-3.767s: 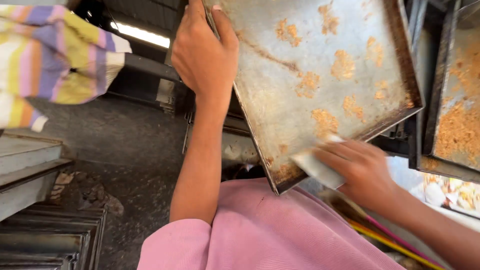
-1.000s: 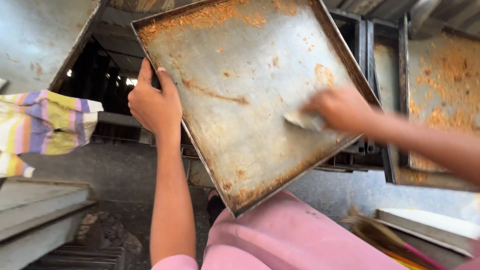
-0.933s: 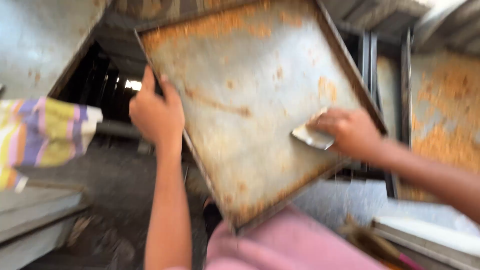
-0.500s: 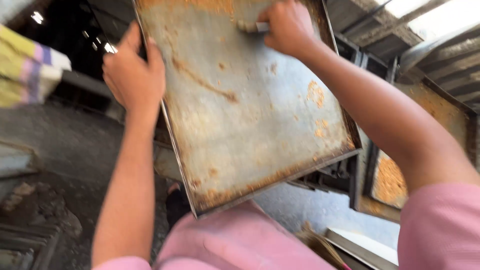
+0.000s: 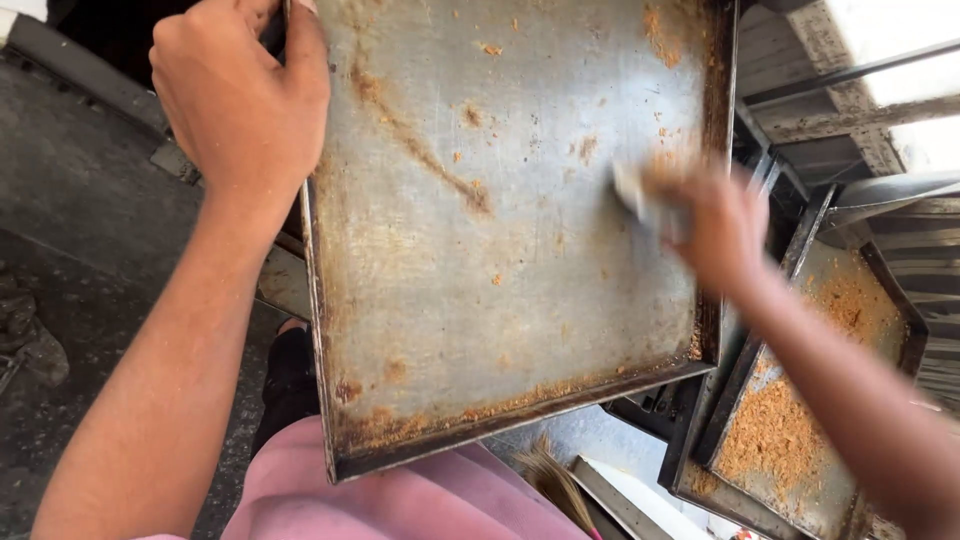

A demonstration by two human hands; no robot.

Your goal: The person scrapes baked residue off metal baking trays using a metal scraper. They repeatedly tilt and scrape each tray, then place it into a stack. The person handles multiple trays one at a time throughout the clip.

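Left hand gripped the left rim of one metal tray, fingers curled over the edge. Right hand, blurred, pinched one pale scraper against the tray face near its right rim. A second crumb-covered tray sat below that hand.

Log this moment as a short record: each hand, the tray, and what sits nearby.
left hand: grips the left rim of the metal baking tray, which is tilted
right hand: blurred, presses a pale flat scraper against the tray
tray surface: grey metal, orange-brown crumbs along the lower rim
nearby: second tray with heaped crumbs at lower right
lap: pink garment
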